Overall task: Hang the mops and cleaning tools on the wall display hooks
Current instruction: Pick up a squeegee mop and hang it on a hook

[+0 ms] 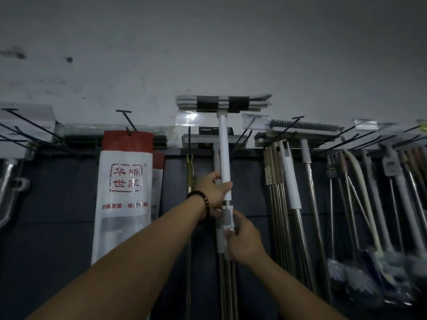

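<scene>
Item: mop (223, 144), upright, right of red-topped bag (126, 181), head raised above hooks (129, 120). Left hand (213, 192) wraps the white shaft; right hand (245, 241) grips the grey collar. Step: hanging. Next: lower head onto prongs, apparently not yet seated.

A stained grey wall (208, 42) above a dark panel (57, 192); clear label holders (187, 118).

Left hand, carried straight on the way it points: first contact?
Probably the pale pole of the hung flat grey mop, just beyond the left hand gripping the white-handled mop; depth unclear.
</scene>
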`<control>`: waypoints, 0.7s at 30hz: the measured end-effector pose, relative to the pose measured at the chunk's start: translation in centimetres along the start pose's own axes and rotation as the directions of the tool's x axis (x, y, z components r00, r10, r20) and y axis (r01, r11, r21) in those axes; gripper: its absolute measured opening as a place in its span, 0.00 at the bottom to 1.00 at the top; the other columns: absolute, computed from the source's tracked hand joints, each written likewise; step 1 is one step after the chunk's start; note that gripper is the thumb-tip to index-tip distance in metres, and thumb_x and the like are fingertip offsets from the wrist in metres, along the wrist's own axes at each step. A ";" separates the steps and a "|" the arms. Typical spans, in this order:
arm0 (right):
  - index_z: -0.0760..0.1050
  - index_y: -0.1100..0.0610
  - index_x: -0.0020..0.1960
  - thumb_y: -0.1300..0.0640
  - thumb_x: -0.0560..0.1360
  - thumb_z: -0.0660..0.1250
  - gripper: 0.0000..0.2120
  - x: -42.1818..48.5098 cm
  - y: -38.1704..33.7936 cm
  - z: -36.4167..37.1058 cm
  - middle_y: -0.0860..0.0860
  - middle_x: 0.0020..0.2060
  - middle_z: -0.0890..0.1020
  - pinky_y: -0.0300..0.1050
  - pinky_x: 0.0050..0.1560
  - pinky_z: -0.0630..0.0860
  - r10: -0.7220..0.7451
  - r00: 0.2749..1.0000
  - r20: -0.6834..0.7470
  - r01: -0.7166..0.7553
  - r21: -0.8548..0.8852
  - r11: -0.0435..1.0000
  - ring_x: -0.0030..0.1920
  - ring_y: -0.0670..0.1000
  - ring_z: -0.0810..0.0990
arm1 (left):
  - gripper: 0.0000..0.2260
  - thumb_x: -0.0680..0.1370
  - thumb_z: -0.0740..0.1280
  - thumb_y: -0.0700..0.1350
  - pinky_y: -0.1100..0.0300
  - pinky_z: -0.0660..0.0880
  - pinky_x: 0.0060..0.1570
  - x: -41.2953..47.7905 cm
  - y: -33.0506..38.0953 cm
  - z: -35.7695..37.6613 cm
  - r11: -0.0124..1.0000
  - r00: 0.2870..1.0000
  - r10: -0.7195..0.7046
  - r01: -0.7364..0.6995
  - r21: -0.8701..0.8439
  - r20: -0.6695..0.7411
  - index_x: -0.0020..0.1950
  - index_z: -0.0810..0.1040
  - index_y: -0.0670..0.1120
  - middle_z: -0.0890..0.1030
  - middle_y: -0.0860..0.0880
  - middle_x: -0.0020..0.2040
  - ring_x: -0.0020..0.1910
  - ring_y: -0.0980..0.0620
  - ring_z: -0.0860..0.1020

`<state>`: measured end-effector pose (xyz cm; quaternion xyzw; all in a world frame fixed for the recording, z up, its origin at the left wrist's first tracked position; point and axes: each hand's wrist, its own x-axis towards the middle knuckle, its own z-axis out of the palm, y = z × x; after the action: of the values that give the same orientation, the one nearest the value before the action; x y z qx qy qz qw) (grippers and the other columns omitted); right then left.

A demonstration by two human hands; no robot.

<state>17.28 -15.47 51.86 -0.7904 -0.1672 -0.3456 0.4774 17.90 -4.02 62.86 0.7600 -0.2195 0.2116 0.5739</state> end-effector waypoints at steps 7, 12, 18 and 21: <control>0.74 0.44 0.65 0.64 0.82 0.66 0.18 0.9 3.3 1.5 0.45 0.53 0.83 0.34 0.48 0.74 0.072 0.996 0.052 -0.073 0.019 0.997 0.53 0.46 0.81 | 0.10 0.80 0.71 0.49 0.41 0.84 0.50 1.2 -3.5 1.6 0.998 0.999 -0.035 0.037 0.044 -0.039 0.61 0.79 0.52 0.85 0.45 0.55 0.52 0.42 0.85; 0.74 0.42 0.69 0.63 0.82 0.66 0.21 0.5 4.2 2.0 0.41 0.52 0.81 0.21 0.42 0.70 0.054 0.998 0.034 -0.054 0.021 0.998 0.51 0.41 0.80 | 0.10 0.81 0.70 0.49 0.58 0.81 0.50 1.5 -4.8 1.7 0.993 0.997 0.034 -0.026 0.114 -0.073 0.61 0.80 0.49 0.83 0.51 0.54 0.52 0.49 0.83; 0.66 0.44 0.78 0.63 0.77 0.72 0.33 -1.4 4.7 3.0 0.46 0.62 0.75 0.33 0.58 0.73 -0.071 0.988 -0.134 0.056 -0.115 0.992 0.61 0.46 0.77 | 0.16 0.82 0.67 0.48 0.63 0.77 0.55 -0.4 -5.6 1.4 0.964 1.000 0.000 -0.001 0.265 0.004 0.68 0.78 0.45 0.80 0.51 0.59 0.55 0.52 0.80; 0.68 0.49 0.77 0.62 0.73 0.75 0.35 -3.8 4.7 4.0 0.50 0.67 0.66 0.46 0.66 0.74 -0.171 0.950 -0.263 0.102 -0.258 0.961 0.67 0.50 0.69 | 0.18 0.84 0.64 0.46 0.62 0.76 0.60 -2.8 -7.1 0.8 0.958 1.000 0.010 -0.012 0.285 0.007 0.73 0.73 0.44 0.80 0.49 0.63 0.61 0.51 0.79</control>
<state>18.92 -14.02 44.98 -0.7714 -0.1089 -0.5048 0.3717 19.81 -2.78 55.52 0.8340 -0.1925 0.2422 0.4568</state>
